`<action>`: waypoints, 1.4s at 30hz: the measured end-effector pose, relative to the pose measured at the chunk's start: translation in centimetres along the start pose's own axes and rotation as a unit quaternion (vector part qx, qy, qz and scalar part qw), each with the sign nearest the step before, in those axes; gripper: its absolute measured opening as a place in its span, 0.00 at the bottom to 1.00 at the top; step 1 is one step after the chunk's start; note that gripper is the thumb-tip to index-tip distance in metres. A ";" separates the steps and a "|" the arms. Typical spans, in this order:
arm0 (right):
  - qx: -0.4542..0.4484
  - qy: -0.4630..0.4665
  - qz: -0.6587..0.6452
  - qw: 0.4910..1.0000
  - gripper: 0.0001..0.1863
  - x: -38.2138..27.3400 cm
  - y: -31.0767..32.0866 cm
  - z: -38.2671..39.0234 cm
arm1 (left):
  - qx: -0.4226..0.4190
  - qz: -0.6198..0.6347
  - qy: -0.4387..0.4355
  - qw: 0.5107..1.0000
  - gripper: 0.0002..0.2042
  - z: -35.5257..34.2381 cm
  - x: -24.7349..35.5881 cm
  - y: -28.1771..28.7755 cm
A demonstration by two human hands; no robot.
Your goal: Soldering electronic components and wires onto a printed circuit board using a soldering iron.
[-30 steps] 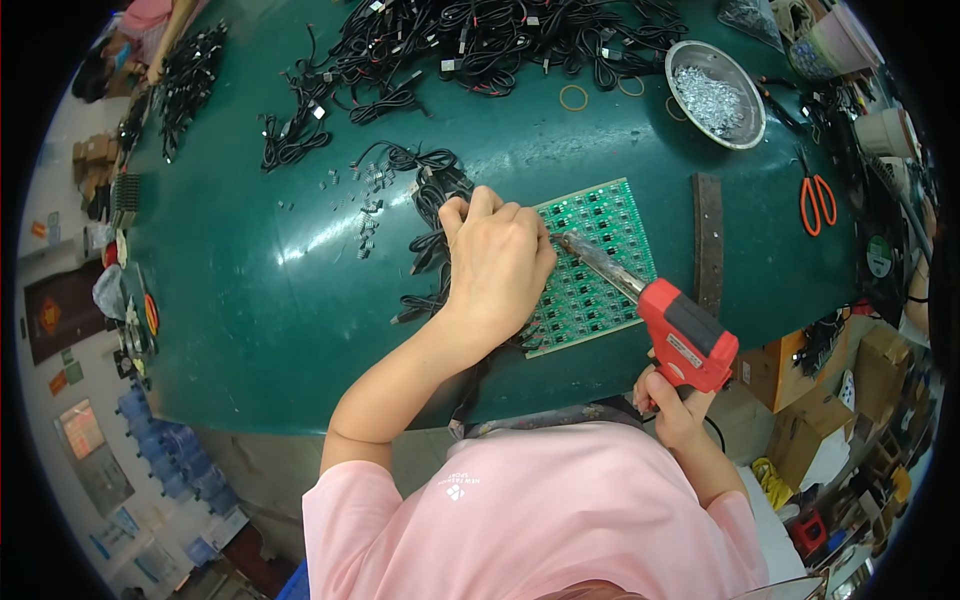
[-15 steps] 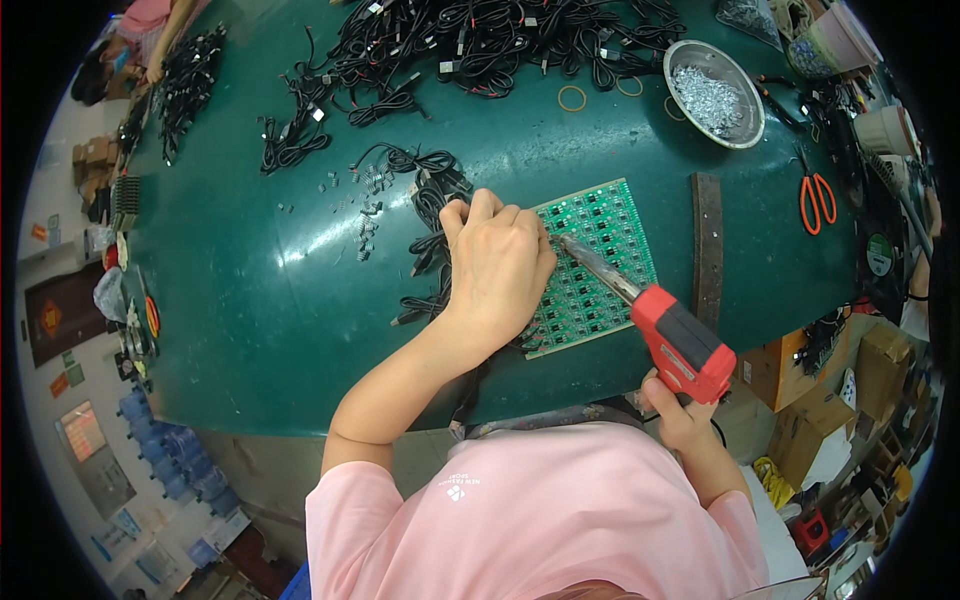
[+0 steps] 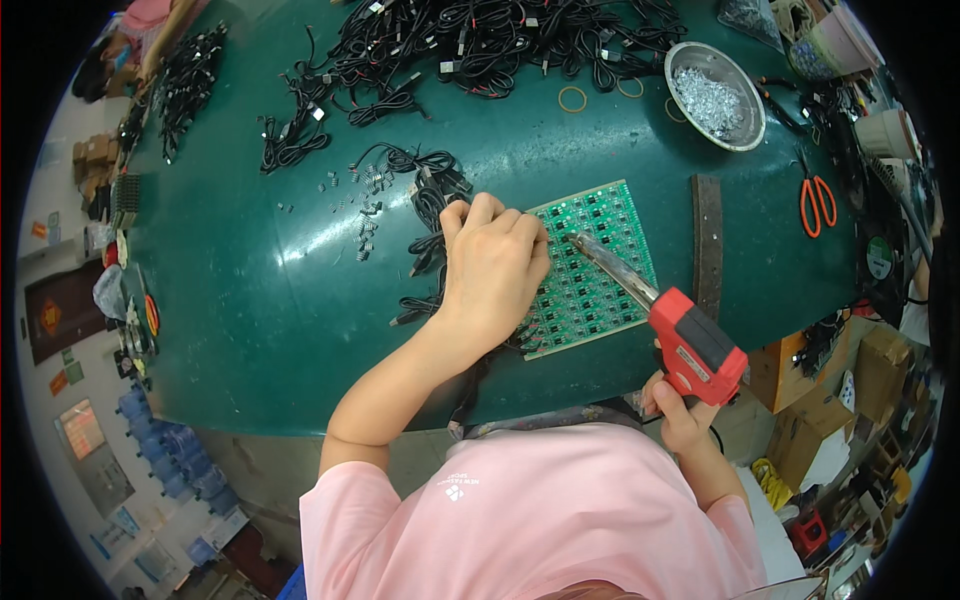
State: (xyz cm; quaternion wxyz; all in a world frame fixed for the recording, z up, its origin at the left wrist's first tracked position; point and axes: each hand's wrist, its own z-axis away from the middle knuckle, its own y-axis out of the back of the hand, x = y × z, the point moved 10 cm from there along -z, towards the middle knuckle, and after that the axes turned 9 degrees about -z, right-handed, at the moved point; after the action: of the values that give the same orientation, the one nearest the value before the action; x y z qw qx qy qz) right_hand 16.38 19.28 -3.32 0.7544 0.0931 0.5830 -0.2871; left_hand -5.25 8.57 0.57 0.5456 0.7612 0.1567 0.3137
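A green circuit board panel (image 3: pixel 600 285) with rows of small black parts lies on the table before me. My left hand (image 3: pixel 490 265) is closed in a pinch at the panel's left edge, its fingertips hidden beneath it. Black cables (image 3: pixel 435 190) lie around and under that hand, and some thin wire ends meet the panel's lower left. My right hand (image 3: pixel 682 415) grips the handle of a red and black soldering gun (image 3: pixel 700 345). The gun's metal tip (image 3: pixel 577 240) is over the panel's upper left part, a little right of my left fingers; whether it touches is unclear.
Small metal springs (image 3: pixel 368 230) lie scattered left of the cables. A big heap of black cables (image 3: pixel 480 45) covers the far side. A metal bowl (image 3: pixel 714 95) of silvery bits, a dark strip (image 3: pixel 707 245) and orange-handled scissors (image 3: pixel 818 205) are at the right. Another person's arm (image 3: pixel 172 30) shows far left.
The soldering gun has shifted slightly right and toward me, its tip moving away from my left fingers. My left hand has drawn slightly left, still pinched.
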 end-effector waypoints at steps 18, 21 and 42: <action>-0.013 -0.009 -0.024 1.000 0.21 1.2 0.1 1.2 | -0.042 0.094 -0.017 0.995 0.03 -0.1 -0.5 -0.1; -0.012 -0.007 -0.024 1.000 0.20 1.3 0.2 1.3 | -0.054 0.097 -0.018 0.994 0.03 -0.2 -0.4 -0.2; -0.004 -0.009 -0.050 0.999 0.16 1.8 -0.2 1.3 | -0.052 0.055 -0.045 0.996 0.02 0.0 0.4 -0.8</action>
State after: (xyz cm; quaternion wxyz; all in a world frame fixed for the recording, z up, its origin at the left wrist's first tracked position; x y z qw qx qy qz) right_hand 17.61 17.95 -4.57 0.7450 0.0584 0.5809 -0.3228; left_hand -4.84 9.09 -0.05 0.5728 0.7527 0.0732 0.3161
